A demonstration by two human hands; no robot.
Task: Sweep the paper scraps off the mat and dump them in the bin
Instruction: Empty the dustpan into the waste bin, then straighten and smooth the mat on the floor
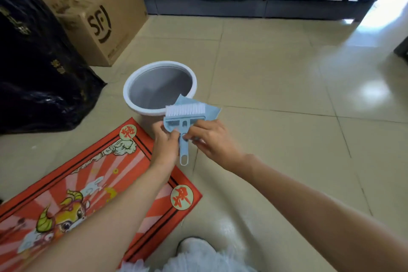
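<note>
no paper scraps visible on mat [66, 187] or in bin [132, 86]; dustpan [212, 109] tipped at bin rim, likely dumping; left hand [165, 139] grips dustpan, right hand [209, 137] pinches brush [184, 115] nested against it

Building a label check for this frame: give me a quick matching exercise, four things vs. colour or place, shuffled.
Things:
1. bin
2. brush
3. mat
4. cardboard box

Descriptions:
A. red, flat on the floor at lower left
B. brown, black logo, behind the bin at upper left
C. pale blue with white bristles, gripped by both hands
D. white rim, grey inside, standing open on the tiles

Pairs: 1-D, 2-C, 3-A, 4-B
</note>
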